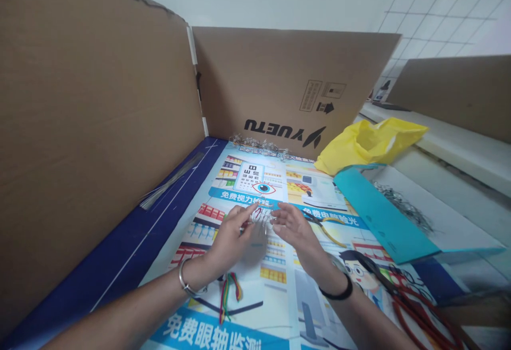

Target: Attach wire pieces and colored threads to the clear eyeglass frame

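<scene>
Thumb and fingers of my left hand (233, 235) are closed on a small bent-wire piece (263, 214) of thin silvery loops, with a bit of red on it. Its exact shape is blurred. My right hand (294, 227) is at the other side of the piece, fingers curved and apart; whether the fingertips touch the wire is unclear. Yellow-handled pliers (325, 225) lie just beyond the right hand. Below the hands, a bundle of red, yellow and green cords (230, 294) rests on the printed sheet (275, 291).
Large red-handled scissors (403, 299) lie at the right. A turquoise box (371, 214) holds many wire pieces, with a yellow bag (367, 142) behind it. Straight wires (170, 182) lie at left; tangled wire (259, 143) lines the back. Cardboard walls (255, 78) enclose the left and back.
</scene>
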Motion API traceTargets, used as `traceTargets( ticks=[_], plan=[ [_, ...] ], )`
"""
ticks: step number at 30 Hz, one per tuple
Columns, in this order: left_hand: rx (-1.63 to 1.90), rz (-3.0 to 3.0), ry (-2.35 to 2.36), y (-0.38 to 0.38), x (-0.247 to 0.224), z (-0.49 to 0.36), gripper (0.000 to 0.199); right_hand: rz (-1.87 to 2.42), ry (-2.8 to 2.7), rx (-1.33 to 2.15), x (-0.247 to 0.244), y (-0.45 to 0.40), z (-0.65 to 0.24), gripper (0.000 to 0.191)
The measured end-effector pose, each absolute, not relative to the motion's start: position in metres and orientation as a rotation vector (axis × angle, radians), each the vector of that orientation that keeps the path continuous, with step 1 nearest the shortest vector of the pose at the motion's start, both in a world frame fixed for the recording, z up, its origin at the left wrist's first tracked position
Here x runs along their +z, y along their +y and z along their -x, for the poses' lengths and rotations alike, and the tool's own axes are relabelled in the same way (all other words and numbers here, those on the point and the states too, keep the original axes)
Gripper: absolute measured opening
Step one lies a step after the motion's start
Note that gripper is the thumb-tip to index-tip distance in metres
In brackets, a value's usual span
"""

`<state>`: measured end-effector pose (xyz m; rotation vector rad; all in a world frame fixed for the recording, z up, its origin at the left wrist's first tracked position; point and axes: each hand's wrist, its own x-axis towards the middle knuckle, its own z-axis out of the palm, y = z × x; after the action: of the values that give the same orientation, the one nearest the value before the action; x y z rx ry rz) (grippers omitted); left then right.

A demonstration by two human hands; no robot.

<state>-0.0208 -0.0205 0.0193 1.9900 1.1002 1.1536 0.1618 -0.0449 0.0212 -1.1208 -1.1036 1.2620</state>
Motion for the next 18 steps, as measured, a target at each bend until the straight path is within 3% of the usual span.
traceTargets(
  ticks=[4,18],
  plan=[
    [1.130,-2.077,1.085,-0.022,0.019,0.020,0.051,1.248,-1.156,1.106,0.014,-0.043,-0.158,0.061],
    [1.229,-2.093,1.105,-0.018,0.022,0.025,0.045,0.983,-1.000,1.383,0.019,-0.047,-0.161,0.036]
  ],
)
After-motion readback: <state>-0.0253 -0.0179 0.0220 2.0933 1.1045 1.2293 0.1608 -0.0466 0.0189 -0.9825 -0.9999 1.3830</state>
